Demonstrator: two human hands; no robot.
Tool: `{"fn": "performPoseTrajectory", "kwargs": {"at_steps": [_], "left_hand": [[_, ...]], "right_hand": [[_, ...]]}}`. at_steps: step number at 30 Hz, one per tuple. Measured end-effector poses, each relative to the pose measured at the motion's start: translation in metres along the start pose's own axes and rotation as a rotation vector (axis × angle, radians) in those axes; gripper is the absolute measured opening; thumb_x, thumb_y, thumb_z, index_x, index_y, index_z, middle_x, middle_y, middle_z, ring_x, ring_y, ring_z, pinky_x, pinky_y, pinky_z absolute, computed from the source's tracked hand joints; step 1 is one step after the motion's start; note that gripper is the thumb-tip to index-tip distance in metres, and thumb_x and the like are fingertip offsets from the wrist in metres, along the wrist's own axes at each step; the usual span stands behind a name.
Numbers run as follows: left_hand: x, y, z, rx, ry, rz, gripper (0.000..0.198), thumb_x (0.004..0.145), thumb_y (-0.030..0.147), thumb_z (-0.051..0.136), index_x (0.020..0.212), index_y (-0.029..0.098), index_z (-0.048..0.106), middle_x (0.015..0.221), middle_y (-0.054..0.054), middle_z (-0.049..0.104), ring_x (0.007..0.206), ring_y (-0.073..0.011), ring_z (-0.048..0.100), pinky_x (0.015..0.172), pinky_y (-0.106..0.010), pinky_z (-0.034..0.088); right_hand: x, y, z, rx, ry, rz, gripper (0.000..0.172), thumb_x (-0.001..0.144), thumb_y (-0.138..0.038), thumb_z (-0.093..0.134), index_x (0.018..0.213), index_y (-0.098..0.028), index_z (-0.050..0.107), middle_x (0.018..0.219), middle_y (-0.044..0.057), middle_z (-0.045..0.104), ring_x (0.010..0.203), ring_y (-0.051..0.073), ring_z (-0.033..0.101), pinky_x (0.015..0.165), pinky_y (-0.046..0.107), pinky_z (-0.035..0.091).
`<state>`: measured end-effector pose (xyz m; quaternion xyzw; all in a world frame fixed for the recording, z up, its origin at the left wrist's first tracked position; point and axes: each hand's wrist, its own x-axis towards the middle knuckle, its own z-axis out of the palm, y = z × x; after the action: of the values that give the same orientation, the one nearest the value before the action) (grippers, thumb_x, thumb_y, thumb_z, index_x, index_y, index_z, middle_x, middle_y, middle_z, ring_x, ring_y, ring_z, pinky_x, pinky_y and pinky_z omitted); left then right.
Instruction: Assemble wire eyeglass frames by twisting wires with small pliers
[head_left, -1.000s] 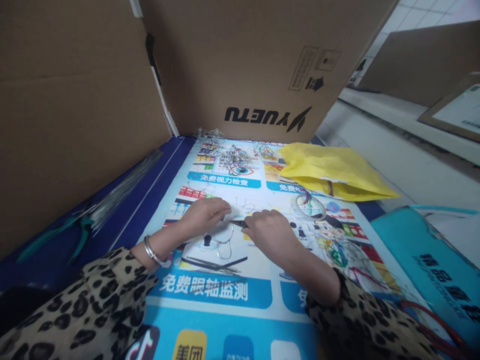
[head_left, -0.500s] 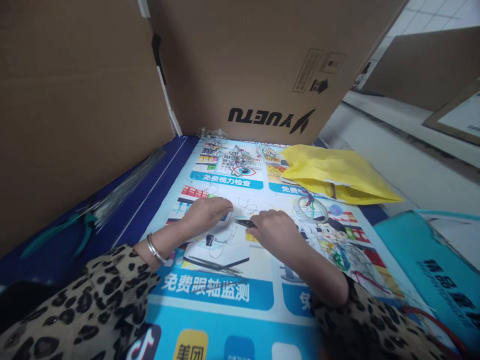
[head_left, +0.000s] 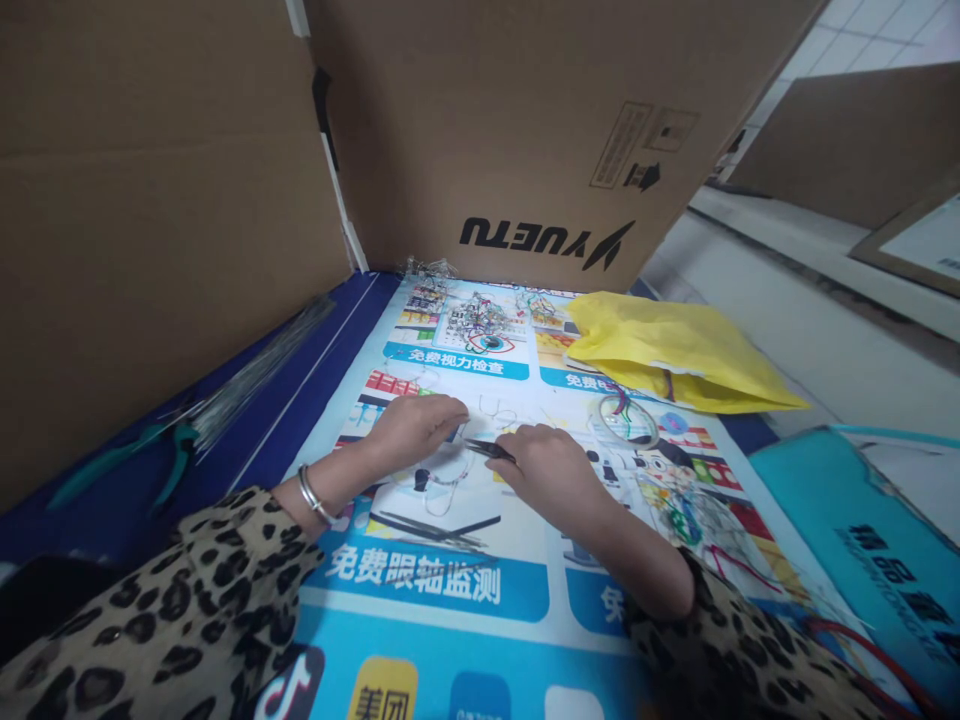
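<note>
My left hand (head_left: 421,428), with a silver bangle at the wrist, pinches the top of a thin wire loop (head_left: 450,482) that hangs below its fingertips. My right hand (head_left: 555,470) is closed round small dark-tipped pliers (head_left: 487,449), whose tips point left toward the wire, close to it. Whether the tips touch the wire is too small to tell. Several dark thin rods (head_left: 431,530) lie on the printed sheet (head_left: 450,625) below the hands.
Cardboard walls (head_left: 480,130) stand behind and left. Teal-handled pliers (head_left: 180,465) and a wire bundle (head_left: 262,375) lie at left. Tangled wires (head_left: 480,318) are at the back. A yellow bag (head_left: 682,350), a clear ring (head_left: 628,420) and a teal bag (head_left: 862,540) are at right.
The pliers' tips have shifted slightly left and tilted, with my right hand. My left hand keeps its pinch; the whole view has shifted a little.
</note>
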<state>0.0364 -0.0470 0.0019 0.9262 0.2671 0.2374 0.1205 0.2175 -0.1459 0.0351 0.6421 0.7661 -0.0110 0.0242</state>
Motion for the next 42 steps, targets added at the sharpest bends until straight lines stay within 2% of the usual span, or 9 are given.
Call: {"fn": "performPoseTrajectory", "kwargs": {"at_steps": [11,20,25,30,42], "left_hand": [[0.0008,0.0021,-0.0001,-0.07,-0.017,-0.022,0.023,0.089,0.029,0.04,0.088,0.019,0.061,0.082,-0.001,0.065,0.074,-0.0119,0.059,0.065,-0.021,0.042],[0.0023,0.0055,-0.0027,-0.234,-0.013,-0.097,0.023,0.088,0.029,0.041,0.081,0.018,0.06,0.068,0.003,0.061,0.061,-0.0088,0.055,0.057,-0.019,0.039],[0.0022,0.0038,-0.0009,-0.181,0.01,-0.104,0.021,0.088,0.028,0.041,0.083,0.018,0.06,0.072,0.001,0.062,0.064,-0.0093,0.054,0.058,-0.02,0.038],[0.0017,0.0044,0.0003,-0.129,0.001,-0.073,0.023,0.089,0.028,0.04,0.084,0.018,0.06,0.073,0.0,0.062,0.066,-0.0102,0.055,0.06,-0.02,0.038],[-0.001,0.0018,0.0027,-0.061,-0.041,-0.026,0.024,0.089,0.03,0.04,0.091,0.018,0.061,0.085,-0.002,0.066,0.076,-0.0129,0.059,0.066,-0.021,0.04]], "right_hand": [[0.0001,-0.0009,0.0012,-0.078,0.026,0.006,0.027,0.088,-0.04,0.042,0.087,-0.02,0.061,0.084,0.006,0.063,0.082,0.02,0.056,0.07,0.031,0.034],[0.0034,0.0007,0.0031,-0.054,0.012,-0.004,0.028,0.088,-0.04,0.042,0.088,-0.02,0.062,0.086,0.007,0.063,0.084,0.019,0.056,0.072,0.03,0.034],[0.0025,0.0039,0.0004,-0.004,0.0,-0.016,0.027,0.087,-0.04,0.044,0.086,-0.021,0.062,0.083,0.005,0.064,0.08,0.018,0.057,0.069,0.028,0.034],[-0.0002,0.0018,-0.003,-0.062,-0.015,-0.032,0.024,0.086,-0.038,0.046,0.083,-0.02,0.062,0.08,0.004,0.064,0.076,0.018,0.058,0.065,0.028,0.034],[-0.001,0.0016,0.0007,-0.095,0.032,-0.083,0.022,0.085,-0.036,0.048,0.079,-0.02,0.062,0.078,0.004,0.065,0.074,0.019,0.058,0.063,0.028,0.035]]}}
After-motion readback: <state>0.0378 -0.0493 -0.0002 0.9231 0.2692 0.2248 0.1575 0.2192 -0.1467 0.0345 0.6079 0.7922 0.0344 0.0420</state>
